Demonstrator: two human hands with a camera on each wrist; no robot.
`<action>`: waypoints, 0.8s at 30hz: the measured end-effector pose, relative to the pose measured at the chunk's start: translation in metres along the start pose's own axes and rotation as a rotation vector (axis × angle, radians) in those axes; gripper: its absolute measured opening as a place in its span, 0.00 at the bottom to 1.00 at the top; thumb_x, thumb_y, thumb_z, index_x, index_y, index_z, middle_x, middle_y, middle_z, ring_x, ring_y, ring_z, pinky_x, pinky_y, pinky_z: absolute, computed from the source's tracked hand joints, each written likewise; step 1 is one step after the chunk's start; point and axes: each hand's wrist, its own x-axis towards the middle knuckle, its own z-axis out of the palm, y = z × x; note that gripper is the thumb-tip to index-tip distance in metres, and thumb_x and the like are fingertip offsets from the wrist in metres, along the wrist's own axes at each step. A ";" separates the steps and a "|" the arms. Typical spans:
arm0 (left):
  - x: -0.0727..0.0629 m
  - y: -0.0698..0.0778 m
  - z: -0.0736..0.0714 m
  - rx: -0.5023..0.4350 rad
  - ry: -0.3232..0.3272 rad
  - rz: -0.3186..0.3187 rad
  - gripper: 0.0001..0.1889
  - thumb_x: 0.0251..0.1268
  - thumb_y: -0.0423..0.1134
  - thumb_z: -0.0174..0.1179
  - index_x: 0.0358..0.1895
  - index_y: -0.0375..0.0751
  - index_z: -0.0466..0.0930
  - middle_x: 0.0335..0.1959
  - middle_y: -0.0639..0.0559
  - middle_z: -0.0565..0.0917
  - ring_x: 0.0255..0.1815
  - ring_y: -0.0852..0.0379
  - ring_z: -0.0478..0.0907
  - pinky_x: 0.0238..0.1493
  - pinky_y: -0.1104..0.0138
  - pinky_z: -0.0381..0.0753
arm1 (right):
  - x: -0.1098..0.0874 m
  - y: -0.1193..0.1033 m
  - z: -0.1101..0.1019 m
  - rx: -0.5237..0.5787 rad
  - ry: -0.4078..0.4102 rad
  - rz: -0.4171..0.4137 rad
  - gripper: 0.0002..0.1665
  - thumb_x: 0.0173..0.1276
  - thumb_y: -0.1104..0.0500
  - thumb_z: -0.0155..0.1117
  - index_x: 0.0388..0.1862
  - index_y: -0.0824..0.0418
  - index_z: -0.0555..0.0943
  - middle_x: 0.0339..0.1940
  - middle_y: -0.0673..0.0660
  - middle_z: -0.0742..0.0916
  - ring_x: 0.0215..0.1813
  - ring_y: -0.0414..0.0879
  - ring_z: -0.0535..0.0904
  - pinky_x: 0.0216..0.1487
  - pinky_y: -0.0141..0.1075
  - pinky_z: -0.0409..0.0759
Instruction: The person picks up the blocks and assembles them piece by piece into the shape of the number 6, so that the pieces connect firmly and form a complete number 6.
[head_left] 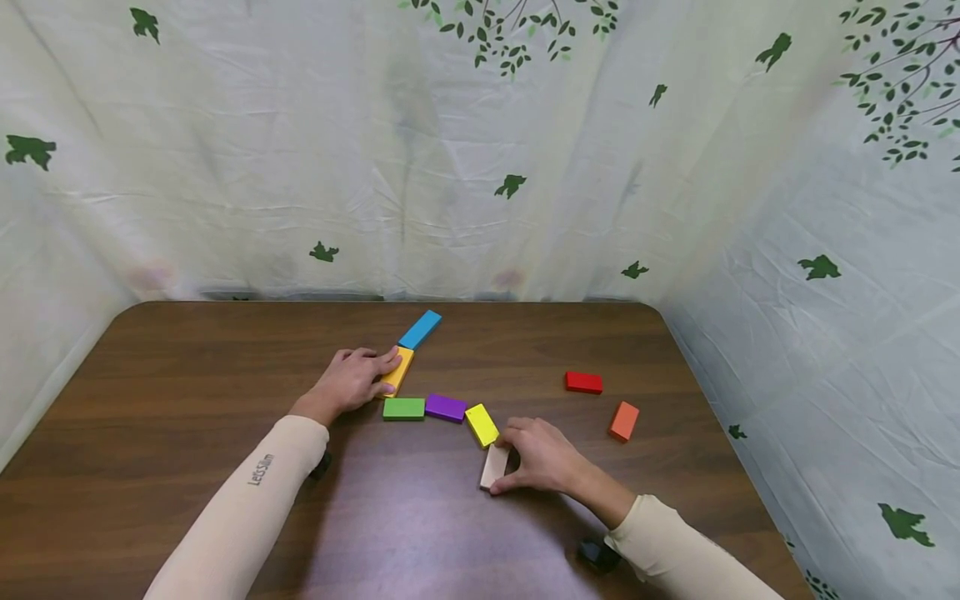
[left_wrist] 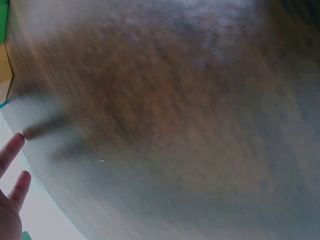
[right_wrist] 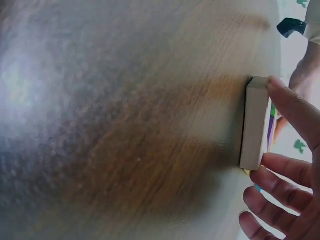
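Observation:
My left hand (head_left: 352, 379) pinches an orange-yellow block (head_left: 402, 367) with thumb and index finger toward its two ends. A blue block (head_left: 421, 329) lies at the far end of it, and a green block (head_left: 404, 409) lies just below. In my right hand (head_left: 546, 456) a beige block (head_left: 493, 466) is held by its ends, thumb on the near end and fingertips on the far one. The right wrist view shows this beige block (right_wrist: 255, 125) on the tabletop. A yellow block (head_left: 482, 425) sits at its far end, with a purple block (head_left: 446, 407) between yellow and green.
On the right of the brown wooden table (head_left: 225, 358) lie a red block (head_left: 583, 382) and an orange-red block (head_left: 624, 422), apart from the row. A white curtain (head_left: 300, 167) with green leaf and bird prints hangs behind and beside the table.

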 end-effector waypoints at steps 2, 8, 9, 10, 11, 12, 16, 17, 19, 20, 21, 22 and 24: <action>0.000 0.000 0.000 0.000 0.001 0.001 0.32 0.67 0.48 0.59 0.71 0.40 0.63 0.72 0.43 0.65 0.65 0.33 0.65 0.60 0.39 0.58 | 0.000 0.000 0.000 0.005 0.001 0.002 0.35 0.44 0.31 0.75 0.43 0.55 0.85 0.35 0.44 0.81 0.35 0.38 0.72 0.42 0.35 0.75; 0.001 0.000 0.000 0.000 0.007 0.002 0.32 0.67 0.48 0.59 0.70 0.40 0.64 0.72 0.43 0.64 0.65 0.33 0.65 0.60 0.39 0.58 | -0.001 0.004 0.001 0.032 0.037 -0.017 0.34 0.44 0.32 0.76 0.42 0.54 0.85 0.35 0.44 0.81 0.34 0.37 0.72 0.37 0.32 0.74; 0.001 0.000 0.000 -0.001 0.009 0.002 0.32 0.66 0.48 0.59 0.70 0.40 0.64 0.72 0.43 0.64 0.65 0.33 0.65 0.60 0.39 0.58 | -0.001 0.005 0.001 0.032 0.045 -0.020 0.33 0.44 0.33 0.77 0.41 0.54 0.85 0.34 0.44 0.80 0.34 0.37 0.72 0.36 0.32 0.73; 0.001 0.000 0.001 0.000 0.011 0.004 0.32 0.66 0.48 0.59 0.70 0.40 0.64 0.72 0.43 0.64 0.65 0.33 0.65 0.60 0.39 0.59 | -0.001 0.006 0.000 0.030 0.053 -0.022 0.33 0.43 0.33 0.77 0.41 0.54 0.85 0.34 0.44 0.80 0.33 0.37 0.72 0.35 0.31 0.73; 0.001 0.000 0.001 0.000 0.013 0.005 0.32 0.66 0.48 0.60 0.70 0.40 0.65 0.72 0.44 0.64 0.65 0.33 0.65 0.60 0.39 0.59 | -0.001 0.007 -0.001 0.027 0.061 -0.024 0.33 0.43 0.33 0.77 0.41 0.54 0.85 0.34 0.44 0.81 0.33 0.37 0.72 0.35 0.32 0.73; 0.001 0.000 0.001 0.001 0.014 0.006 0.32 0.66 0.48 0.60 0.70 0.40 0.65 0.72 0.44 0.64 0.65 0.33 0.65 0.59 0.38 0.59 | -0.001 0.008 -0.002 0.024 0.062 -0.020 0.33 0.44 0.33 0.77 0.41 0.54 0.84 0.34 0.43 0.81 0.33 0.37 0.72 0.35 0.32 0.73; 0.001 -0.001 0.002 0.008 0.018 0.010 0.32 0.66 0.48 0.60 0.70 0.40 0.65 0.72 0.44 0.65 0.65 0.33 0.65 0.59 0.38 0.59 | -0.002 0.013 -0.007 0.039 0.053 0.016 0.33 0.45 0.34 0.77 0.43 0.54 0.84 0.35 0.45 0.81 0.34 0.38 0.72 0.36 0.33 0.74; 0.001 -0.001 0.002 0.009 0.019 0.011 0.32 0.66 0.49 0.60 0.70 0.40 0.65 0.72 0.44 0.65 0.65 0.33 0.65 0.59 0.38 0.59 | -0.002 0.015 -0.009 0.045 0.051 0.026 0.33 0.45 0.34 0.77 0.44 0.54 0.85 0.35 0.45 0.81 0.35 0.38 0.73 0.36 0.34 0.75; 0.001 -0.001 0.002 0.011 0.021 0.012 0.32 0.66 0.49 0.60 0.70 0.40 0.65 0.72 0.44 0.65 0.65 0.33 0.65 0.59 0.38 0.60 | -0.002 0.019 -0.012 0.062 0.051 0.041 0.33 0.46 0.35 0.77 0.45 0.55 0.85 0.36 0.47 0.81 0.35 0.40 0.73 0.36 0.35 0.75; 0.001 -0.001 0.002 0.011 0.022 0.012 0.32 0.66 0.49 0.60 0.70 0.40 0.65 0.72 0.44 0.65 0.65 0.33 0.65 0.59 0.38 0.60 | -0.002 0.021 -0.014 0.066 0.055 0.046 0.33 0.46 0.35 0.77 0.45 0.55 0.85 0.36 0.48 0.82 0.35 0.40 0.73 0.37 0.35 0.75; 0.001 -0.001 0.002 0.010 0.022 0.011 0.32 0.66 0.49 0.60 0.70 0.40 0.65 0.72 0.44 0.65 0.65 0.33 0.65 0.59 0.38 0.60 | -0.002 0.023 -0.016 0.069 0.059 0.051 0.33 0.46 0.35 0.77 0.45 0.55 0.84 0.37 0.48 0.82 0.36 0.41 0.74 0.37 0.36 0.75; 0.001 -0.001 0.002 0.009 0.021 0.011 0.32 0.66 0.49 0.59 0.70 0.40 0.65 0.72 0.44 0.65 0.65 0.33 0.65 0.59 0.38 0.59 | -0.002 0.026 -0.017 0.070 0.066 0.055 0.33 0.46 0.36 0.77 0.45 0.56 0.84 0.37 0.49 0.82 0.36 0.41 0.74 0.37 0.36 0.76; 0.001 0.000 0.002 0.012 0.021 0.013 0.32 0.66 0.49 0.59 0.70 0.41 0.65 0.72 0.44 0.65 0.65 0.33 0.66 0.59 0.38 0.60 | -0.002 0.031 -0.021 0.075 0.079 0.068 0.33 0.46 0.37 0.78 0.45 0.57 0.84 0.38 0.50 0.82 0.37 0.43 0.76 0.38 0.37 0.76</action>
